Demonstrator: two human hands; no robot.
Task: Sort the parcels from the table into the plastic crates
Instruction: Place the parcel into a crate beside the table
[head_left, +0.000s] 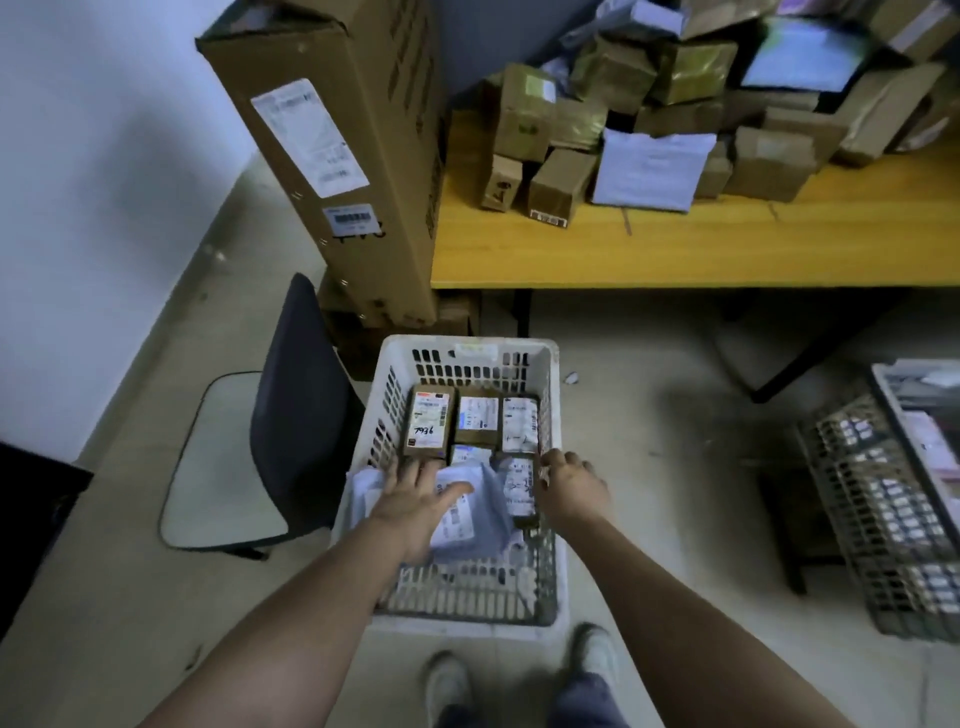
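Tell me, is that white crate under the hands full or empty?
Partly full. Labelled parcels cover the white crate's floor in one layer, well below its rim.

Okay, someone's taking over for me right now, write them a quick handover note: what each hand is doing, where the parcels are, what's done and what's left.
Left hand: flat, fingers spread, pressing on a grey mailer bag in the white crate; not gripping.
Right hand: at the crate's right wall beside a small labelled parcel; grip unclear.
Done: several labelled boxes, including a brown one, lie in rows in the white crate on the floor.
A second crate to the right also holds items.
Left: a large pile of boxes and bags waits on the yellow table.
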